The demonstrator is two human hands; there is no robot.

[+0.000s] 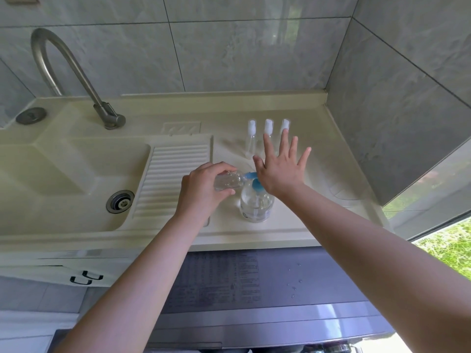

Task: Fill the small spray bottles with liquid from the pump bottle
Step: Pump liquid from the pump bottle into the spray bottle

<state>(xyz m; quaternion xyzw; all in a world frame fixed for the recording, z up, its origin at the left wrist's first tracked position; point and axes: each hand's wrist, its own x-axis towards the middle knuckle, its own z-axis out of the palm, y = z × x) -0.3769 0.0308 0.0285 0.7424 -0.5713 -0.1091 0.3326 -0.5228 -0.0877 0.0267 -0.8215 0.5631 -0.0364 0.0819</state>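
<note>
Gripping a small open bottle [227, 181] on its side in the left hand [204, 189], mouth against the blue spout. Pressing the pump bottle [256, 202] on the counter [318, 174] with the right hand [280, 169], fingers spread flat. Standing behind: three capped spray bottles [268, 128].

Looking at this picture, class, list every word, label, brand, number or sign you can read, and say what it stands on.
No text can be read.
Pump bottle label: a blue mark low on its front, too small to read.
Grey appliance top: a printed table of small rows, blurred.
Small spray bottles: no print visible.
</note>
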